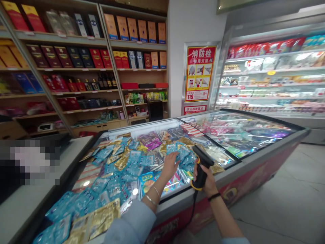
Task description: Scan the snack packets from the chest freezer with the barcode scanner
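My right hand (209,181) is wrapped round the handle of a black barcode scanner (201,171) with yellow trim. The scanner's head is tilted up to the left, and a cable hangs from the handle's bottom. My left hand (170,164) reaches over the chest freezer's glass top, fingers extended and slightly bent at the edge of a small pile of blue foil packets (187,157). Whether the fingertips press on a packet is hard to make out. More blue packets (114,183), gold packets (105,218) and purple packets (151,139) lie spread to the left and behind.
The freezer's grey rim (254,162) runs along the front right. A counter (48,203) stands at the left, with a blurred patch above it. Behind are shelves (142,71) of boxes and bottles, a red fire-hydrant poster (200,73) and a lit display fridge (274,73).
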`<action>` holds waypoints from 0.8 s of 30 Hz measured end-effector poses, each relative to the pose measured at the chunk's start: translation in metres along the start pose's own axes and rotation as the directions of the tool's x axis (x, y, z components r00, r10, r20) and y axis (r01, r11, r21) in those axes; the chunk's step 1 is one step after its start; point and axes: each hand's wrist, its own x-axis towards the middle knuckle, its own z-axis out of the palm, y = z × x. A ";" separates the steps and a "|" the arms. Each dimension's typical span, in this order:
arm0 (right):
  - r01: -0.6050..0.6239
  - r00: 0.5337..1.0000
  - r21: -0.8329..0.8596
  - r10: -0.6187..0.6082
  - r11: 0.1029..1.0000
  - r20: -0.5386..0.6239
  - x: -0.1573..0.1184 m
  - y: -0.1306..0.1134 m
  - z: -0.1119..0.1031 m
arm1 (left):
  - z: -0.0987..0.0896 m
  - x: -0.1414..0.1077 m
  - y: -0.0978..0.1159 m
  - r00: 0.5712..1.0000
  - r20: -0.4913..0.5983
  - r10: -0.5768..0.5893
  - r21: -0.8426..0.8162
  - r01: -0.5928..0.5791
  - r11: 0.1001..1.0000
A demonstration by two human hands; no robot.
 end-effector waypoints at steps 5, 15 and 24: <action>-0.006 1.000 0.003 0.006 1.000 -0.021 0.000 -0.001 0.000 | 0.003 0.000 0.006 0.988 0.119 0.097 -0.057 -0.091 0.994; -0.009 0.999 -0.017 0.008 1.000 -0.051 0.000 -0.003 0.000 | -0.003 0.000 0.024 0.965 0.257 0.045 0.020 -0.051 0.998; -0.010 0.999 -0.017 0.009 1.000 -0.052 0.002 0.000 -0.003 | -0.006 0.000 0.018 0.972 0.233 0.017 -0.103 0.008 0.995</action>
